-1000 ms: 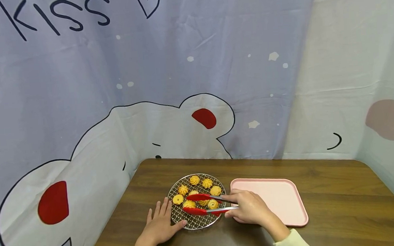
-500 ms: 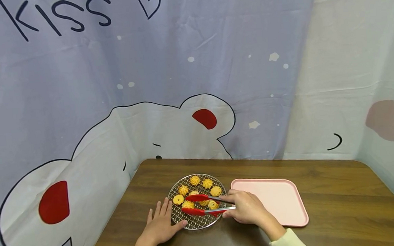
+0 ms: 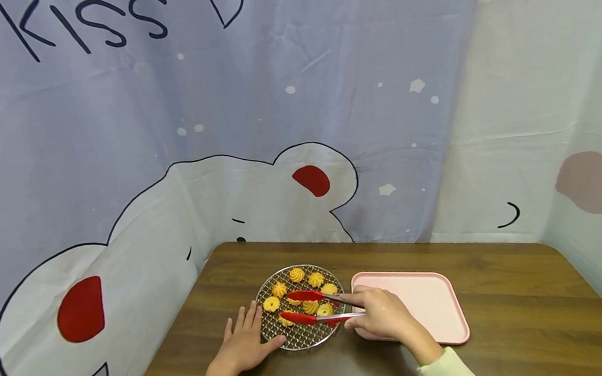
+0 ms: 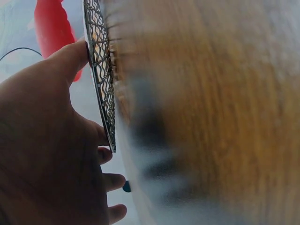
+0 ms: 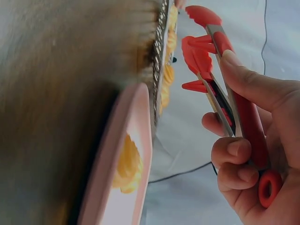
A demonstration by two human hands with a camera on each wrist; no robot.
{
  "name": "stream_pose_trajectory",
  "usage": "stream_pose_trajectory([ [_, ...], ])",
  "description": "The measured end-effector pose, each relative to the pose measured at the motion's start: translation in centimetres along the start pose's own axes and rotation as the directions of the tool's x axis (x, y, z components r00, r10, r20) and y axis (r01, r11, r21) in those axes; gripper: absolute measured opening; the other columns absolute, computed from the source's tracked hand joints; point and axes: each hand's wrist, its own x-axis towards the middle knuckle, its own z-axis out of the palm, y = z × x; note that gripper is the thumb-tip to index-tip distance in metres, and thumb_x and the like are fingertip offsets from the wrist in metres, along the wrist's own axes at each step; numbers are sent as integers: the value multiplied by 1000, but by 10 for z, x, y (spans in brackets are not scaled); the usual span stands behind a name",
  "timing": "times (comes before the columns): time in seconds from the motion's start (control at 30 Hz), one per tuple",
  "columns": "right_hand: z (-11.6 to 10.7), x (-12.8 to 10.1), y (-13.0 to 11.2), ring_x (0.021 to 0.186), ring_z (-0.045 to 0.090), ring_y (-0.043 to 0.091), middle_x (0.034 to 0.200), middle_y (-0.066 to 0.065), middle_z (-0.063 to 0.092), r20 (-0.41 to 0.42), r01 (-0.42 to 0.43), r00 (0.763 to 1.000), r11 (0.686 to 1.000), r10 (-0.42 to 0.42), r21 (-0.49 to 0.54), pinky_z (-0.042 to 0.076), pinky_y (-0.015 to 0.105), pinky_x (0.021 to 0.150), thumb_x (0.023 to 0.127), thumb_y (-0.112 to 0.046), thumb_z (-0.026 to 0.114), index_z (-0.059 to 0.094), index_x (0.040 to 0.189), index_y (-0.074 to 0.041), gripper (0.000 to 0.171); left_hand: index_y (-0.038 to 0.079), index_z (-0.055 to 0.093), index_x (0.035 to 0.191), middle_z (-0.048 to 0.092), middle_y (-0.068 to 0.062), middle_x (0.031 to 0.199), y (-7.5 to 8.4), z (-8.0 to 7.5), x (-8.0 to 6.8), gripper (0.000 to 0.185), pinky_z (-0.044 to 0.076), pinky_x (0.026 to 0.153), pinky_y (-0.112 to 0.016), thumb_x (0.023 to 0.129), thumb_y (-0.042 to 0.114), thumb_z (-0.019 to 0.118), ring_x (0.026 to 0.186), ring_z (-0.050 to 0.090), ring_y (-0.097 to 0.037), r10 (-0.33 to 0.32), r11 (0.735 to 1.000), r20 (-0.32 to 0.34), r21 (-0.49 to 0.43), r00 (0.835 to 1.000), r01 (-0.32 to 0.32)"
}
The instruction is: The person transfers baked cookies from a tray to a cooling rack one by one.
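Observation:
A round wire rack point(image 3: 311, 337) on the brown table carries several yellow swirl cookies point(image 3: 296, 274). My left hand point(image 3: 244, 346) lies flat on the table, thumb against the rack's rim point(image 4: 101, 84). My right hand point(image 3: 383, 319) grips red-tipped metal tongs point(image 3: 295, 317). Their two arms stand apart over the rack, with cookies between the tips. In the right wrist view my fingers point(image 5: 234, 150) wrap the tongs point(image 5: 206, 51) near the handle end. A pink tray point(image 3: 419, 302) lies to the right of the rack, partly under my right hand.
A printed cloth backdrop point(image 3: 275, 125) closes the table off at the back and left. In the right wrist view a yellow cookie point(image 5: 126, 164) shows by the pink tray's rim point(image 5: 136, 122). Bare wood point(image 3: 523, 289) stretches right of the tray.
My right hand and the tongs have shifted slightly right and toward the back of the rack. My left hand has stayed in place.

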Motion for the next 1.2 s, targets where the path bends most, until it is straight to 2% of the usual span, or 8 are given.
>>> stream_pose_trajectory([
  [0.1, -7, -3, 4, 62, 45, 0, 83, -18, 59, -8, -12, 1000, 1000, 12, -9, 40, 26, 56, 73, -38, 90, 75, 124, -25, 55, -1, 24, 160, 13, -19, 169, 0, 0, 0, 106, 1, 118, -70, 90, 75, 53, 153, 8, -47, 2, 1000, -2, 4, 1000, -2],
  [0.27, -20, -11, 11, 60, 42, -2, 79, -24, 52, -16, -43, 999, 999, 43, -10, 36, 23, 54, 74, -37, 89, 74, 125, -29, 54, -2, 24, 159, 13, -20, 168, 0, -1, -1, 107, 1, 118, -70, 90, 74, 53, 153, 8, -47, 7, 1000, -6, -6, 1000, -7],
  [0.5, -34, -22, 22, 62, 44, -1, 81, -24, 53, -24, -105, 994, 994, 105, -17, 37, 24, 54, 71, -38, 91, 74, 126, -30, 58, -2, 23, 159, 11, -19, 168, 0, -2, -2, 106, 0, 118, -70, 91, 73, 54, 153, 7, -48, 6, 1000, -1, -11, 1000, -6],
  [0.9, -48, -47, 45, 66, 43, -2, 82, -25, 54, -45, -129, 991, 991, 127, -28, 38, 23, 58, 71, -36, 91, 76, 124, -23, 56, -2, 22, 160, 12, -20, 168, -1, 1, -1, 107, 0, 118, -70, 90, 74, 53, 153, 8, -48, 9, 1000, -10, 1, 1000, -9],
  [1.2, -58, -62, 57, 71, 47, -2, 85, -27, 55, -31, -197, 980, 979, 195, -53, 40, 26, 57, 73, -36, 90, 75, 124, -30, 54, -1, 22, 160, 11, -19, 168, -3, 2, 0, 108, 0, 118, -70, 90, 75, 52, 153, 7, -47, 10, 1000, -17, 5, 1000, -10],
])
